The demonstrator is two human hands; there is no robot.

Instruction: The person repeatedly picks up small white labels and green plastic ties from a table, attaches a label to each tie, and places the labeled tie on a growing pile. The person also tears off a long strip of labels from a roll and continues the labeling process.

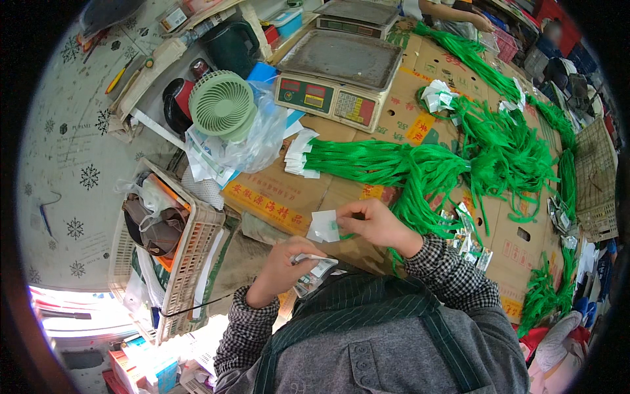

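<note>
My right hand (379, 228) pinches a small white label (323, 226) between thumb and fingertips, in front of the cardboard. A thin bit of green shows at its fingertips. Lower and to the left, my left hand (283, 268) is closed round a small stack of printed white-and-grey labels (317, 273) close to my apron. Beyond both hands, a bundle of green netting strips (367, 161) lies across the cardboard-covered table (302, 197), with white labels (302, 154) at its left end. More green netting (505, 151) is heaped to the right.
Two weighing scales (341, 59) stand at the back. A green fan (223, 105) and plastic bags sit left of them. A plastic crate (190, 262) is at my left, another (597, 177) at far right. Silvery packets (469, 243) lie near my right forearm. Another person's arm (453, 13) shows at the far side.
</note>
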